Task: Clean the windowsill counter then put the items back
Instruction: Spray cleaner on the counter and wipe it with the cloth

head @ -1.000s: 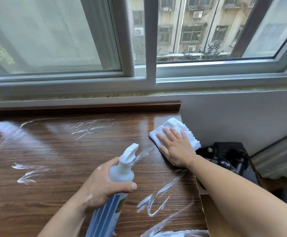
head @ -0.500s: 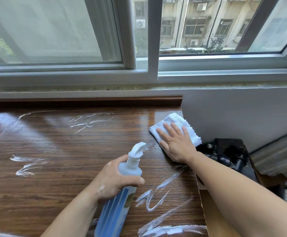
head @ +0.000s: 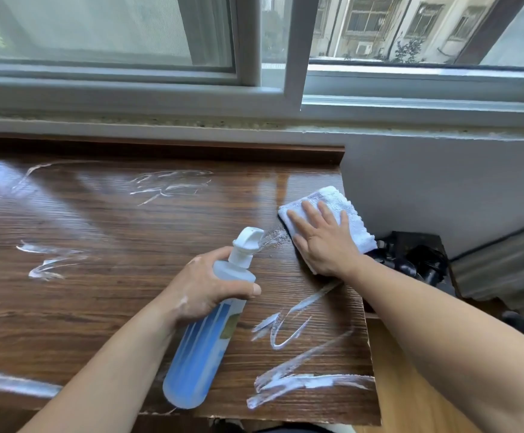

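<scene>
Left hand (head: 205, 289) grips a spray bottle (head: 198, 354), thumb wrapped across it; right hand (head: 323, 245) presses flat, fingers spread, on a cloth (head: 332, 195), both forearms bare.

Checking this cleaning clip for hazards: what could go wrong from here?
1. The spray bottle in the left hand aims toward the right hand pressing the white cloth; mist could hit skin.
2. The cloth sits at the counter's right edge beside black equipment; spray or drips might land on it.
3. Foam streaks near the front edge could drip off.
</scene>
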Available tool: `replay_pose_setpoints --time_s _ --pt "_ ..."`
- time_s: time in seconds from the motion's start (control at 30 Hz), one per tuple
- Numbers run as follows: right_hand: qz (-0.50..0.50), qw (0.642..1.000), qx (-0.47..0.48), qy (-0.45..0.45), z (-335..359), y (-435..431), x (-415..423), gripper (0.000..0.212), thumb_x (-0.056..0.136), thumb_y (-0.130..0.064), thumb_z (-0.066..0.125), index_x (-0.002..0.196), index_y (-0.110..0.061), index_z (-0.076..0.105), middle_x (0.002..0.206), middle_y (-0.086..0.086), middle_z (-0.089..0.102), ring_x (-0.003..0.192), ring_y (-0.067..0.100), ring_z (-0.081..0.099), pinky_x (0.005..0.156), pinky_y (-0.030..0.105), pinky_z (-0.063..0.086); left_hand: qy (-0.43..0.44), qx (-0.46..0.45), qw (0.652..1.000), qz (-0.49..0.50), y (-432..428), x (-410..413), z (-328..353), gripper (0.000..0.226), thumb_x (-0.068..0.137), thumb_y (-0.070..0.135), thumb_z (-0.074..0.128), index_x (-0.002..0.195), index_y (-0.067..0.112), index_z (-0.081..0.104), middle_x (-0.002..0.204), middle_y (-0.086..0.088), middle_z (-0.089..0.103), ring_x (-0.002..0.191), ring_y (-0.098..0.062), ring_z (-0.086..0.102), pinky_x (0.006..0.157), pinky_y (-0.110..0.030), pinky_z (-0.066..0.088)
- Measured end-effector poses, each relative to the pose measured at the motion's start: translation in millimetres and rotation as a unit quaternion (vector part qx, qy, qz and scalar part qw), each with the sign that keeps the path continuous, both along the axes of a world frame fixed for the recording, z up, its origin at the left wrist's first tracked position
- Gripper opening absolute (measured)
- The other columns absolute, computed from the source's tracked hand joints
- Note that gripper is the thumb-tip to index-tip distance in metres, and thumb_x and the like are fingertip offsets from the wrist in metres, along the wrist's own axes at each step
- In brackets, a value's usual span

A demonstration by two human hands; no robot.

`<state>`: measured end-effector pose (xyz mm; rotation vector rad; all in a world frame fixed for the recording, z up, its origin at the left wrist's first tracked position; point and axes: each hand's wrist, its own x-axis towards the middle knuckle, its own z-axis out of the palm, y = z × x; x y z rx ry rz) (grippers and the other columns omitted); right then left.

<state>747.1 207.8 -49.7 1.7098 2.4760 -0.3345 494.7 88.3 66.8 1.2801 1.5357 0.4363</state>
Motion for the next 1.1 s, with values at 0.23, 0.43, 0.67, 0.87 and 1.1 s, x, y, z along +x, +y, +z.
replay_pose_setpoints --time_s 0.23,0.43,0.67,0.87,1.1 --pt "0.004 1.0 -0.01 0.008 -2.0 33.0 -21.8 0.051 0.105 -0.053 0.016 0.156 -0.048 0.015 0.169 -0.004 0.006 0.155 0.031 -0.002 0.116 0.071 0.0 -0.023 0.004 0.999 0.027 -2.8 -7.1 -8.7 0.047 0.045 0.061 0.079 0.086 0.041 0.073 0.086 0.003 0.076 0.074 -0.007 0.066 0.08 -0.032 0.051" --pt "0.157 0.987 -0.025 0.021 -0.2 -55.2 0.5 0.056 0.101 -0.06 0.009 0.156 -0.053 0.018 0.17 -0.011 0.009 0.157 0.023 -0.001 0.121 0.063 -0.003 -0.045 0.005 0.998 0.031 -3.7 -11.8 -9.3 0.049 0.046 0.057 0.081 0.087 0.032 0.073 0.09 -0.006 0.076 0.074 -0.009 0.067 0.077 -0.032 0.051" --pt "0.005 1.0 -0.005 -0.001 3.3 60.4 -18.1 0.053 0.103 -0.056 0.015 0.155 -0.049 0.02 0.169 -0.003 0.01 0.155 0.028 0.004 0.116 0.07 0.007 -0.073 -0.012 0.996 0.047 -3.0 -12.5 -8.7 0.04 0.049 0.049 0.084 0.086 0.035 0.075 0.083 -0.002 0.075 0.072 -0.007 0.066 0.075 -0.03 0.051" --pt "-0.054 0.998 -0.03 0.013 0.6 75.1 -33.3 0.052 0.106 -0.051 0.019 0.158 -0.048 0.012 0.17 -0.004 -0.001 0.156 0.027 -0.007 0.119 0.067 -0.004 -0.051 -0.035 0.997 0.048 -8.2 -11.4 -17.3 0.047 0.049 0.048 0.087 0.086 0.022 0.074 0.08 -0.005 0.073 0.076 -0.022 0.068 0.08 -0.047 0.052" --pt "-0.019 1.0 -0.018 0.011 -1.2 62.4 -29.7 0.053 0.106 -0.053 0.018 0.158 -0.047 0.011 0.17 -0.002 0.0 0.156 0.028 -0.006 0.119 0.068 -0.003 -0.024 -0.039 0.998 0.051 -15.6 -22.8 -16.7 0.048 0.048 0.05 0.088 0.083 0.023 0.072 0.088 -0.011 0.075 0.09 -0.038 0.071 0.092 -0.058 0.053"
